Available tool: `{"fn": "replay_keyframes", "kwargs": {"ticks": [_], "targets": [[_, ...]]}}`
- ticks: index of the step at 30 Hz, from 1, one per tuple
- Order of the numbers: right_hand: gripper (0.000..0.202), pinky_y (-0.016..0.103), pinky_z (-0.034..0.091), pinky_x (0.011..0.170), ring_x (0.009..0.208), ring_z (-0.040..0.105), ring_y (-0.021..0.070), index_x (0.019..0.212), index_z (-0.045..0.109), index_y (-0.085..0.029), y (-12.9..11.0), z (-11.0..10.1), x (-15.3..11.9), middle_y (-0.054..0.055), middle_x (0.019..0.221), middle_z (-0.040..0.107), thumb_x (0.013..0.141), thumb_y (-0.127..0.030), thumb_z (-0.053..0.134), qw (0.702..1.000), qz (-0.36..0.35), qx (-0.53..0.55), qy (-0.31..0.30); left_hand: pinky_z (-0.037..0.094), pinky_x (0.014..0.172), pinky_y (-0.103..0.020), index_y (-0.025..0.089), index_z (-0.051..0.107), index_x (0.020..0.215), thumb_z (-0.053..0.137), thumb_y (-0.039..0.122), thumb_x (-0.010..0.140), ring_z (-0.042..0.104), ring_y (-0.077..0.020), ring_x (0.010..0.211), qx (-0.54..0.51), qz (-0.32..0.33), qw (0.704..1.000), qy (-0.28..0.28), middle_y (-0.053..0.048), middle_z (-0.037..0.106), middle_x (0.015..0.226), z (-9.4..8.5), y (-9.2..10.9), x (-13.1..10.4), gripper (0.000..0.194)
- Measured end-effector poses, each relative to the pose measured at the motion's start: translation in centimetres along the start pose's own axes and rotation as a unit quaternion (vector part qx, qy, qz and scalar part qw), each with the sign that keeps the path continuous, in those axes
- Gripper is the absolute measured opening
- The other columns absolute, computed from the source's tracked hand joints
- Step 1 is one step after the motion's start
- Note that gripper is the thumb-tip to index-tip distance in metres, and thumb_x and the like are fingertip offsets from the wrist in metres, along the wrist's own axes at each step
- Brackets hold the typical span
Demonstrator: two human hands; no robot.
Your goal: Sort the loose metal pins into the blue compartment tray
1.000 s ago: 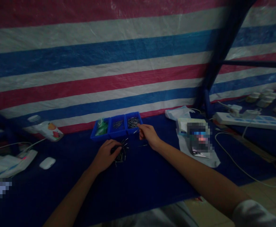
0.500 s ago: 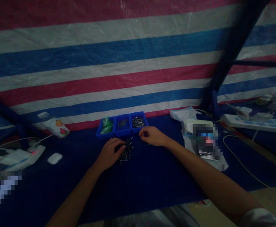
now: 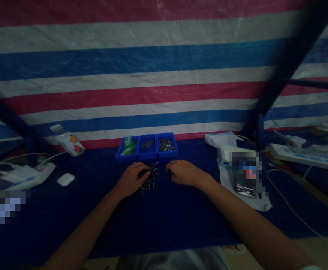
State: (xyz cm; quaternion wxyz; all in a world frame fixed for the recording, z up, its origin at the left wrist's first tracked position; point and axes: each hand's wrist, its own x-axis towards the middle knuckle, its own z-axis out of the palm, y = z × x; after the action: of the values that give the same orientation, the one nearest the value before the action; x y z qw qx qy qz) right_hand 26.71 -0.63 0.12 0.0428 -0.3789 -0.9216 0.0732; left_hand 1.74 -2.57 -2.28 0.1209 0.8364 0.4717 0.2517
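The left hand (image 3: 131, 180) rests palm down on the dark blue table (image 3: 166, 221), fingers curled over the near edge of a loose pile of small metal pins (image 3: 149, 178); whether it pinches any is hidden by the knuckles. The right hand (image 3: 182, 172) lies at 3 o'clock of the pile, just beside it, fingers bent under; dim light keeps me from telling if they hold anything. At 12 o'clock of the pile, near the striped tarp (image 3: 152, 75), stand three blue bins (image 3: 147, 147) touching side by side: the left one holds something green, the other two hold grey pins, too small to make out singly. At 9 o'clock lie a white earbud case (image 3: 66, 179) and a bottle (image 3: 67, 140) on its side. At 3 o'clock a blurred packet (image 3: 246, 174) is pixelated.
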Motion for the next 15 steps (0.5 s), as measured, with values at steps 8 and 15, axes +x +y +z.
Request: {"fn": "replay_keyframes", "kwargs": {"ticks": [8, 15], "targets": [[0.020, 0.028, 0.043, 0.071, 0.076, 0.061, 0.0150, 0.088, 0.069, -0.017, 0.6, 0.0, 0.9, 0.004, 0.085, 0.069, 0.073, -0.011, 0.057, 0.967, -0.033, 0.229, 0.103, 0.045, 0.087, -0.039, 0.021, 0.066, 0.099, 0.051, 0.033, 0.094, 0.059, -0.0220, 0.096, 0.009, -0.003, 1.000, -0.006, -0.004, 0.067, 0.099, 0.1, -0.4, 0.0, 0.019], [0.015, 0.024, 0.042, 0.056, 0.058, 0.059, 0.0108, 0.073, 0.064, -0.016, 1.4, 0.3, 2.1, 0.001, 0.065, 0.065, 0.076, -0.030, 0.068, 0.788, 0.098, 0.596, 0.117, 0.045, 0.088, -0.039, 0.021, 0.065, 0.099, 0.051, 0.034, 0.094, 0.059, -0.0224, 0.097, 0.018, -0.001, 1.000, 0.007, -0.003, 0.066, 0.099, 0.0, -0.3, -0.1, 0.019]]}}
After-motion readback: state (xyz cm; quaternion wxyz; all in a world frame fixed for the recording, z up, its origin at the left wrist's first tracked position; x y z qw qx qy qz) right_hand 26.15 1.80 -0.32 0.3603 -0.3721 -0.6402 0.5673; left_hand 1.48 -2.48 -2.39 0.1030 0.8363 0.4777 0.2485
